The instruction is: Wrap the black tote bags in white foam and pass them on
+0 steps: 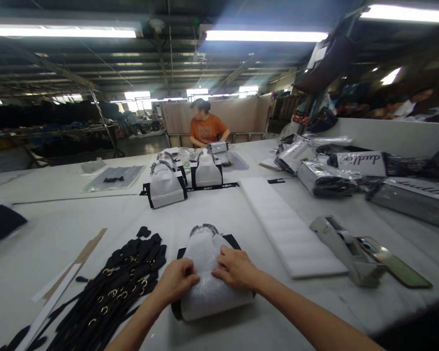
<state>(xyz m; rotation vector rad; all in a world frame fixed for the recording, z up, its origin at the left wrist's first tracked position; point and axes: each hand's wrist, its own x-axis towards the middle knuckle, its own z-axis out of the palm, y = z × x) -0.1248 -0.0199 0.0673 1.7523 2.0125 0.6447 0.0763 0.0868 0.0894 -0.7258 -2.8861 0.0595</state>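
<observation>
In front of me on the table is a handbag [232,241] with black sides, wrapped over its front in white foam sheet [214,300]. A curved handle [204,228] sticks up from its top, wrapped in clear film. My left hand [177,279] grips the foam at the left of the bag, thumb and bent fingers drawn together. On the right of the same sheet, my right hand [237,267] has its fingers curled and thumb pressed on the foam. Both hands touch the bag's wrapping, and the bag's lower back is hidden.
Black straps with gold-coloured rings [120,282] lie piled at left. Stacked foam sheets [289,229], a tape dispenser [347,248] and a phone [395,263] lie at right. Wrapped bags [164,187] stand farther back. Plastic-packed bags [325,178] crowd the right. A person [208,124] sits across.
</observation>
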